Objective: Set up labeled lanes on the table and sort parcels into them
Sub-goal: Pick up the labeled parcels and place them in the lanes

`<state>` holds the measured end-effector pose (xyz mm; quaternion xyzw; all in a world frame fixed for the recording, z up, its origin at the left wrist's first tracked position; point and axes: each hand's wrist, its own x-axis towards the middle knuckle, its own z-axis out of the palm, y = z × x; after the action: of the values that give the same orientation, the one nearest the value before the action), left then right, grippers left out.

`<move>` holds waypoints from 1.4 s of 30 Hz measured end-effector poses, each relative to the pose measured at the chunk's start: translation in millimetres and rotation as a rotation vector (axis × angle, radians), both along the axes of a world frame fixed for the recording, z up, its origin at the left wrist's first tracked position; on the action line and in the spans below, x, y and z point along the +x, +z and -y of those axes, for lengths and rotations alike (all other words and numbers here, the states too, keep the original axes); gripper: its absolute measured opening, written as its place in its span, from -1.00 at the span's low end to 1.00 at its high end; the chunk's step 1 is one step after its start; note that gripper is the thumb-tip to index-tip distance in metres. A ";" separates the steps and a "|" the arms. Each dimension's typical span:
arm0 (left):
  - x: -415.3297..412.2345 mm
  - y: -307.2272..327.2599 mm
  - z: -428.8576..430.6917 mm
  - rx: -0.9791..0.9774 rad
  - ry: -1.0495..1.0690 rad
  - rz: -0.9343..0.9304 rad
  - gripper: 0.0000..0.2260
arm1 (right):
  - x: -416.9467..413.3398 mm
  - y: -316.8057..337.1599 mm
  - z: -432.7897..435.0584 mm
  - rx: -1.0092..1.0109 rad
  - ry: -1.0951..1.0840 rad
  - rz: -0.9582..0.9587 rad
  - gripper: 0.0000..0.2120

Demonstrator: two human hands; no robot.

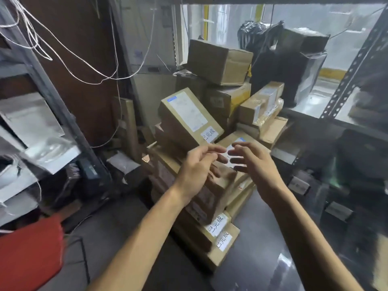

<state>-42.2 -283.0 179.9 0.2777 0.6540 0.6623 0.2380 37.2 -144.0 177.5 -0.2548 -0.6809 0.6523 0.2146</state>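
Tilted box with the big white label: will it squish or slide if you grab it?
The tilted box probably stays stiff; its cardboard edges look sharp. Nudged, it might slide or tip, since it rests slanted on other boxes.

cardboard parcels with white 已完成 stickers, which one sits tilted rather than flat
The highest stickered parcel, leaning steeply, shipping label showing; the two front parcels lie flat.

1. Left hand (198,168): raised, fingers loosely spread and slightly bent, gripping nothing; bare forearm extended forward.
2. Right hand (255,162): likewise relaxed, fingers spread, tips pointing toward the opposite hand, near but apart.
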 end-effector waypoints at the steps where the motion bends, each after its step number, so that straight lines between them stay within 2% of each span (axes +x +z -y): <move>1: -7.7 2.4 2.4 0.020 -0.004 0.016 -0.75 | -11.2 2.7 2.5 0.007 -0.010 -0.004 -0.89; 4: -37.1 4.3 5.0 0.059 -0.017 0.047 -0.75 | -52.6 7.0 1.1 0.096 -0.041 0.012 -0.90; 11: -110.2 -9.7 -1.8 -0.001 0.121 0.053 -0.76 | -125.2 -21.3 -44.7 0.522 -0.025 0.214 -0.26; 15: -143.6 -7.8 -18.3 -0.019 0.256 0.048 -0.76 | -155.2 -31.9 -67.9 0.654 0.201 0.371 0.07; 18: -161.1 -4.9 -28.8 0.056 0.418 0.034 -0.75 | -172.2 -31.3 -78.2 0.667 0.396 0.416 0.22; 25: -177.0 -6.0 -37.8 0.134 0.442 0.023 -0.73 | -175.5 -22.5 -64.9 0.767 0.419 0.451 0.24; 31: -181.5 -0.3 -24.2 0.169 0.315 -0.087 -0.70 | -168.5 -0.5 -39.6 0.859 0.212 0.370 0.10; 37: -171.2 25.2 -12.3 0.344 0.103 -0.121 -0.76 | -144.1 41.3 -19.3 0.970 0.029 0.308 0.16; 42: -133.4 40.1 -34.0 0.439 -0.070 -0.102 -0.74 | -76.6 62.6 -10.1 1.015 -0.204 0.325 0.15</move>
<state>-175.6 -248.9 219.9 0.3785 0.4952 0.7653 0.1612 -39.4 -133.9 240.2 -0.2812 -0.9066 0.1695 0.2649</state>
